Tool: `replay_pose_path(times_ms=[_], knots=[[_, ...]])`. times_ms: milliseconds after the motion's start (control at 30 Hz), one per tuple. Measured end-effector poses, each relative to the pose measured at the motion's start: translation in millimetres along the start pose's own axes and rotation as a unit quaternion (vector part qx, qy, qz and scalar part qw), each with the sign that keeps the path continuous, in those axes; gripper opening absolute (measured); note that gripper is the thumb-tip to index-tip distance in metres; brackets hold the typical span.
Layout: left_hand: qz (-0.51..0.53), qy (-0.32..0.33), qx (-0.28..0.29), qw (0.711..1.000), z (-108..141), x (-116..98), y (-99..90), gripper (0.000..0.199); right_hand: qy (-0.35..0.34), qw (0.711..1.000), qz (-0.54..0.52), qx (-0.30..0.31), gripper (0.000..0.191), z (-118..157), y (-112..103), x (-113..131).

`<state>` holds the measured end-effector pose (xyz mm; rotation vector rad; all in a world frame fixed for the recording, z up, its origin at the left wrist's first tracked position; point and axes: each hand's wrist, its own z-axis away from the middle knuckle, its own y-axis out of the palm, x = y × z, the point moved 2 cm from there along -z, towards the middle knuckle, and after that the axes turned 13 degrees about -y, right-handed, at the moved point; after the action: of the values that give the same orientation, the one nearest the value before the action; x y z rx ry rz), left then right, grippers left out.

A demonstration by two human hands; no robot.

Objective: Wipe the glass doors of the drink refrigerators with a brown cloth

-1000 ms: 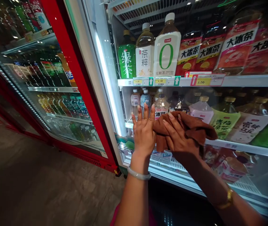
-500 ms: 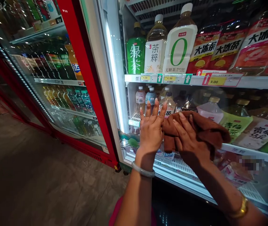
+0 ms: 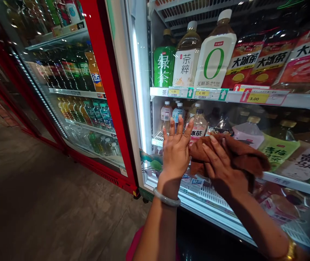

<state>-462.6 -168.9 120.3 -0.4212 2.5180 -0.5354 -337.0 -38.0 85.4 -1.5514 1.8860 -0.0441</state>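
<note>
My left hand (image 3: 175, 152) lies flat with spread fingers against the glass door of the drinks fridge, and nothing is in it. Just to its right, my right hand (image 3: 223, 166) presses a brown cloth (image 3: 250, 156) onto the same glass. Folds of the cloth bunch up beyond the fingers, and part of it is hidden under the palm. Behind the glass stand small bottles (image 3: 198, 121), partly covered by my hands. Pouch-like labelled bottles (image 3: 278, 145) are to the right of the cloth.
On the upper shelf are large tea bottles (image 3: 215, 54) above a price strip (image 3: 209, 93). A red-framed fridge (image 3: 108, 90) full of drinks stands at the left. The grey floor (image 3: 62, 203) spreads below it.
The view has shifted slightly, so the fridges appear farther right and the shelves a little lower. Both hands stay against the glass, the right one still on the cloth, whose folds have changed shape slightly.
</note>
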Motion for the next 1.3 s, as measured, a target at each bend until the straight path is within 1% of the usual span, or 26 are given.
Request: replay_pose_path(times_ms=[67,133,200,267,333,400,467,533,567,633,700,733,800,867,900,967,1000,1033,1100,1167,1233,1300], knots=[[-0.002,0.003,0.001,1.0,1,0,1.1,0.084,0.021,0.999,-0.003,-0.039,0.077,-6,-11,-11],[-0.002,0.002,0.0,1.0,1,0,2.1,0.082,0.051,0.995,0.001,-0.081,0.07,-24,-19,-21],[-0.001,-0.002,-0.004,1.0,0,1,2.4,0.08,0.076,0.993,0.014,-0.093,0.064,-45,-18,-23],[0.0,-0.009,-0.006,1.0,-1,3,1.7,0.079,0.064,0.994,0.007,-0.084,0.067,-56,-10,-16],[-0.001,-0.023,-0.006,1.0,-2,6,0.1,0.081,0.02,0.997,-0.021,-0.073,0.074,-52,1,-4],[-0.002,-0.031,-0.004,1.0,-2,9,-1.9,0.085,-0.018,0.998,-0.038,-0.047,0.08,-36,7,4],[-0.003,-0.029,-0.004,1.0,-1,12,-3.5,0.087,-0.025,0.999,-0.033,-0.02,0.08,-22,6,3],[-0.003,-0.022,-0.005,1.0,-1,12,-4.2,0.085,-0.002,0.999,-0.031,-0.032,0.078,-19,-2,-4],[-0.003,-0.022,-0.005,1.0,-1,13,-4.2,0.084,0.017,0.998,-0.034,-0.053,0.075,-24,-7,-8],[-0.002,-0.024,-0.009,1.0,-1,13,-4.4,0.081,0.059,0.993,-0.032,-0.093,0.071,-42,-12,-14],[0.001,-0.026,-0.017,1.0,-1,14,-5.7,0.078,0.081,0.991,-0.017,-0.104,0.069,-62,-9,-13],[0.003,-0.028,-0.019,0.999,-2,15,-6.8,0.077,0.073,0.992,-0.015,-0.1,0.071,-69,-5,-9],[0.004,-0.039,-0.021,0.999,-2,18,-9.6,0.078,0.027,0.996,-0.029,-0.086,0.077,-70,6,4],[0.0,-0.056,-0.021,0.998,-3,23,-11.8,0.084,-0.029,0.997,-0.044,-0.061,0.082,-59,13,14],[-0.003,-0.063,-0.022,0.998,-3,25,-12.0,0.088,-0.042,0.997,-0.043,-0.043,0.082,-51,15,16],[-0.006,-0.066,-0.028,0.997,-3,30,-10.9,0.093,-0.039,0.999,-0.019,-0.026,0.078,-39,14,12],[-0.006,-0.063,-0.031,0.997,-4,31,-9.6,0.093,-0.029,0.999,-0.007,-0.032,0.076,-38,11,8],[-0.005,-0.061,-0.034,0.998,-4,33,-8.3,0.092,-0.016,0.999,-0.001,-0.049,0.075,-41,7,3],[-0.003,-0.061,-0.04,0.997,-4,34,-6.4,0.088,0.01,0.996,-0.003,-0.092,0.074,-56,0,-3],[0.001,-0.061,-0.038,0.997,-3,34,-6.0,0.084,0.023,0.993,-0.007,-0.116,0.075,-76,0,-2],[0.011,-0.062,-0.037,0.997,-2,35,-7.3,0.081,0.008,0.994,-0.013,-0.106,0.076,-87,7,7],[0.023,-0.073,-0.042,0.996,-1,37,-9.3,0.081,-0.027,0.997,-0.022,-0.074,0.078,-85,15,18]])
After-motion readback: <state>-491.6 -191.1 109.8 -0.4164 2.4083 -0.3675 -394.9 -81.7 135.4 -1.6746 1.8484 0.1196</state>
